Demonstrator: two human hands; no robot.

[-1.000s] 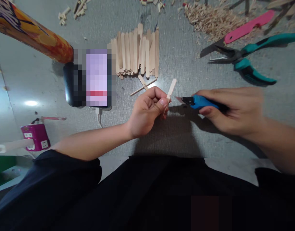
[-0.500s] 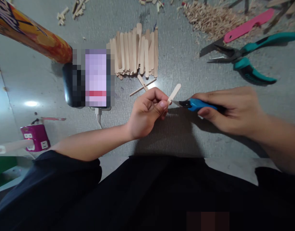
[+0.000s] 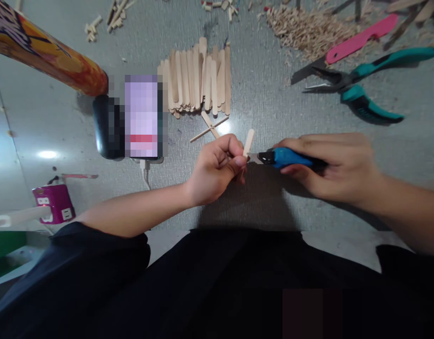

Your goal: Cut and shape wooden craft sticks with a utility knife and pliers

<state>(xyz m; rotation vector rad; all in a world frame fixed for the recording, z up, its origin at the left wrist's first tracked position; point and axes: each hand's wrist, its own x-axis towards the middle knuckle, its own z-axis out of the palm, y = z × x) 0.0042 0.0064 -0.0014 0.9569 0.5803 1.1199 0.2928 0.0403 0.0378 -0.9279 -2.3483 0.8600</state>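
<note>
"What's the left hand (image 3: 218,167) got?"

"A pale wooden stick (image 3: 249,140), pinched between thumb and fingers. The rounded end pokes up past the thumb, tilted a little to the right. It's up over the grey table (image 3: 259,99), not far in from the near edge, where the dark clothing (image 3: 220,273) is."

"And the right hand (image 3: 330,162)?"

"Wrapped round a blue utility knife (image 3: 290,157), thumb along the handle. The blade (image 3: 254,158) points left and reaches the stick, right by the left thumb. I can't tell from here whether it's biting in."

"What's lying farther in from that edge?"

"Two crossed sticks (image 3: 211,126) just beyond the left hand, then a thick row of wooden sticks (image 3: 199,80) lined up side by side, some overlapping. To the left of the row there's a phone (image 3: 142,117) with a white cable (image 3: 144,174) at its near end, and a dark case (image 3: 105,127) beside it. An orange tube (image 3: 61,56) slants in from the far left corner."

"And toward the far right corner?"

"Teal-handled pliers (image 3: 351,84) with their jaws parted, a pink-handled tool (image 3: 361,40) just past them, and a heap of wood bits (image 3: 308,28) behind."
</note>
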